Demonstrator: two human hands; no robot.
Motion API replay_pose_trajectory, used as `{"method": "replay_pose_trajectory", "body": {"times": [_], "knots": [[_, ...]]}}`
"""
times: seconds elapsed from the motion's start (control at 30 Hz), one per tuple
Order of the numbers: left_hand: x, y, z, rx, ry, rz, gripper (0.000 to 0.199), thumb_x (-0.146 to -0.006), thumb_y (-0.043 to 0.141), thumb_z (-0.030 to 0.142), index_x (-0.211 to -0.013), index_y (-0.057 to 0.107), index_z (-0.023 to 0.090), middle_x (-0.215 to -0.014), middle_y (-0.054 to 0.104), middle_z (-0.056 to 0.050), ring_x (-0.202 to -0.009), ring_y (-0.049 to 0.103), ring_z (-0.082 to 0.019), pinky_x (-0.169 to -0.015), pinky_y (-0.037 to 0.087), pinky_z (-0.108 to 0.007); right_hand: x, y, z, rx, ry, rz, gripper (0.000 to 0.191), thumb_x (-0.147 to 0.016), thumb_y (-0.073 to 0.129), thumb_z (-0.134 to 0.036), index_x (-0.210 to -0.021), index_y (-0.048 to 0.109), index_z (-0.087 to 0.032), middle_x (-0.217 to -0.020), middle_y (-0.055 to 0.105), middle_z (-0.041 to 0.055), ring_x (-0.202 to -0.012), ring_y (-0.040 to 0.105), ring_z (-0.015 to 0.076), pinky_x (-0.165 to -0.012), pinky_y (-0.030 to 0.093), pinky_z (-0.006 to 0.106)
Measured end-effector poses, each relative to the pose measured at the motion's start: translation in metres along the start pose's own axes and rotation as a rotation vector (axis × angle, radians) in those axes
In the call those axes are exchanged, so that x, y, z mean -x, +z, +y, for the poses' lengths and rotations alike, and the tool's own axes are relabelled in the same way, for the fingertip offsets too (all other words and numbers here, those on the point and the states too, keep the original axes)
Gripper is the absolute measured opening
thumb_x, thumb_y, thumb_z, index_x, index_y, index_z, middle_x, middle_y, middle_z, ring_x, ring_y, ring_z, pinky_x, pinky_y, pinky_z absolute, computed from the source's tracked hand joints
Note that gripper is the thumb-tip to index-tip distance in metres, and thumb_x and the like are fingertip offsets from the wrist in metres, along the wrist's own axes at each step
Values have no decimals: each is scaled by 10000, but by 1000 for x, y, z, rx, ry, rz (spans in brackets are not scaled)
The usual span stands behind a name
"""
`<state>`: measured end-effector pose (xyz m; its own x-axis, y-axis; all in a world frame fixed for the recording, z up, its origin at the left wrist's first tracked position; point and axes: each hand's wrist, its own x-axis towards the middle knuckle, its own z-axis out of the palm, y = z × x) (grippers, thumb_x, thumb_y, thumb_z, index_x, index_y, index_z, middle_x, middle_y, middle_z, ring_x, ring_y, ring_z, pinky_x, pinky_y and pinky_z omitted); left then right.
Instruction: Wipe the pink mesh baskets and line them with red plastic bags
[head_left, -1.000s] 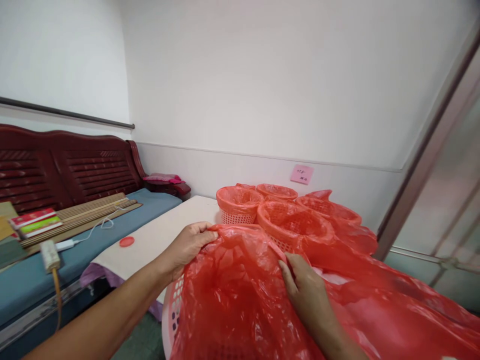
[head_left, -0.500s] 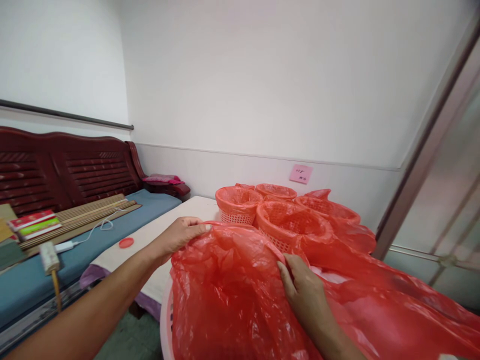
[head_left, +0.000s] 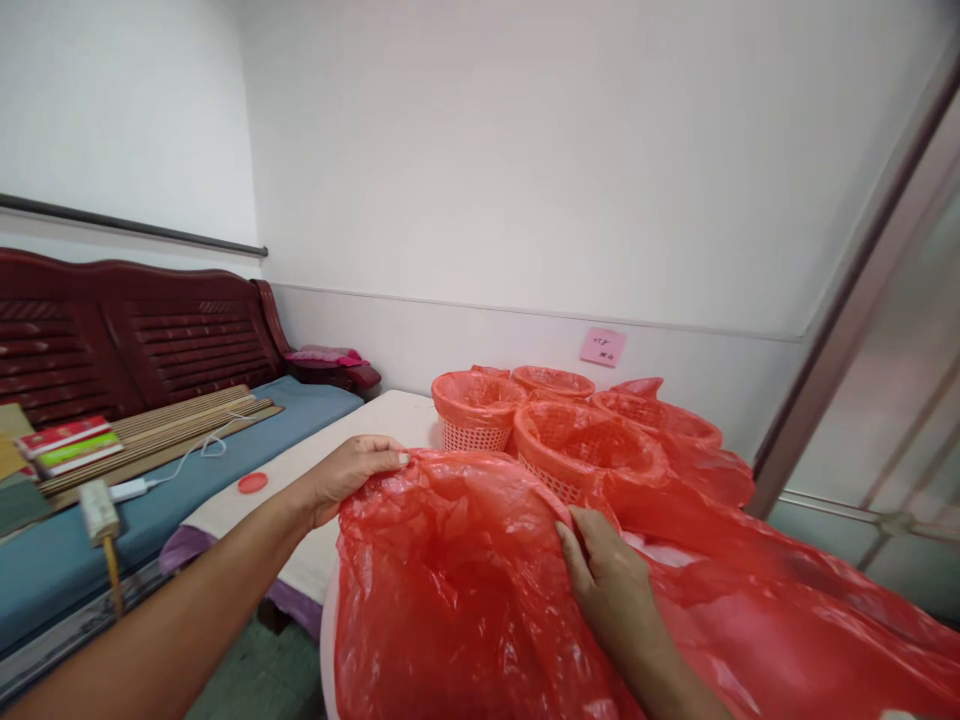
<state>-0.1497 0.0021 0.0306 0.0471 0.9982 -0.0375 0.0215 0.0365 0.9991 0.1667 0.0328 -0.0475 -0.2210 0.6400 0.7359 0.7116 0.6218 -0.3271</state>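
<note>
A red plastic bag (head_left: pixel 450 590) lines a pale pink basket (head_left: pixel 328 640) right in front of me, its mouth spread wide. My left hand (head_left: pixel 360 475) pinches the bag's edge at the far left of the rim. On the right side of the rim, my right hand (head_left: pixel 604 560) grips the same edge between thumb and fingers. Most of the basket is hidden under the bag. Just beyond stands a perforated basket (head_left: pixel 562 487) with a red bag folded over its rim.
More bag-lined baskets (head_left: pixel 475 437) stand against the wall. Loose red plastic sheeting (head_left: pixel 795 600) spreads to the right. On the cream-topped table (head_left: pixel 300 520) lies a red disc (head_left: pixel 253 483). A wooden bench (head_left: pixel 172 330) with a blue cushion and a power strip (head_left: pixel 99 512) is at left.
My left hand has shifted slightly left, drawing the bag's edge outward over the basket's left side. My right hand has barely moved.
</note>
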Motion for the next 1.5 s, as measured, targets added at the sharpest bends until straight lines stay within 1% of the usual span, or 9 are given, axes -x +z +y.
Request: {"method": "replay_pose_trajectory", "body": {"times": [0.37, 0.47, 0.57, 0.63, 0.87, 1.1, 1.27, 1.4, 1.5], "knots": [[-12, 5, -2, -50, -17, 99, 374, -671, 735, 488, -687, 545, 166, -561, 527, 31, -434, 447, -74, -413, 306, -181, -1, 0, -2, 2, 8, -2, 237, -965, 382, -337, -858, 543, -200, -762, 589, 14, -681, 592, 161, -641, 429, 277], [-16, 7, 4, -68, 0, 107, 349, -653, 750, 457, -745, 594, 159, -553, 520, 42, -414, 422, -60, -386, 267, -164, -2, 1, -1, 2, -3, -1, 237, -961, 387, -338, -855, 545, -198, -767, 595, 18, -693, 599, 164, -650, 436, 278], [-20, 9, 8, -65, 20, 112, 374, -642, 765, 422, -873, 638, 156, -611, 584, 21, -450, 478, -72, -405, 312, -165, -2, 1, 0, 1, -7, 7, 236, -958, 391, -339, -864, 552, -195, -768, 599, 20, -693, 602, 165, -648, 440, 278], [-23, 8, 6, -46, 18, 114, 381, -650, 767, 416, -893, 630, 156, -644, 610, 10, -480, 514, -84, -433, 359, -176, -2, 1, 0, 3, -5, 13, 233, -956, 393, -337, -866, 554, -194, -764, 602, 20, -688, 603, 165, -643, 441, 278], [-30, 3, -21, 15, -114, 63, 171, -806, 679, 276, -779, 583, 137, -591, 576, 41, -467, 522, -83, -453, 416, -201, -3, 2, 2, 1, -12, 24, 243, -952, 389, -340, -852, 558, -197, -752, 606, 23, -675, 606, 170, -631, 441, 283], [-22, -5, -37, 139, -158, -55, 227, -780, 719, 334, -793, 625, 128, -699, 663, -13, -601, 626, -128, -580, 513, -267, -4, 5, 10, -7, 43, 0, 252, -942, 392, -358, -860, 566, -195, -783, 627, 40, -708, 608, 190, -660, 449, 313], [-16, -14, -44, 221, -146, -81, 287, -702, 782, 367, -790, 645, 131, -728, 684, -36, -632, 638, -149, -615, 509, -272, -9, 5, 11, -6, 64, -8, 282, -932, 382, -385, -851, 572, -193, -785, 643, 54, -716, 620, 200, -662, 451, 317], [-11, -15, -55, 255, -151, -76, 202, -770, 733, 305, -786, 629, 133, -685, 652, 1, -596, 613, -126, -636, 519, -290, -14, 5, 15, 3, 106, -13, 299, -910, 380, -415, -834, 567, -195, -783, 659, 66, -709, 630, 208, -654, 452, 318], [-7, -12, -60, 297, -170, -46, 221, -821, 687, 344, -813, 634, 130, -668, 639, 7, -593, 615, -130, -625, 524, -301, -17, 4, 17, 4, 142, -30, 310, -893, 372, -435, -816, 558, -200, -765, 657, 65, -696, 629, 213, -651, 446, 324]]}}
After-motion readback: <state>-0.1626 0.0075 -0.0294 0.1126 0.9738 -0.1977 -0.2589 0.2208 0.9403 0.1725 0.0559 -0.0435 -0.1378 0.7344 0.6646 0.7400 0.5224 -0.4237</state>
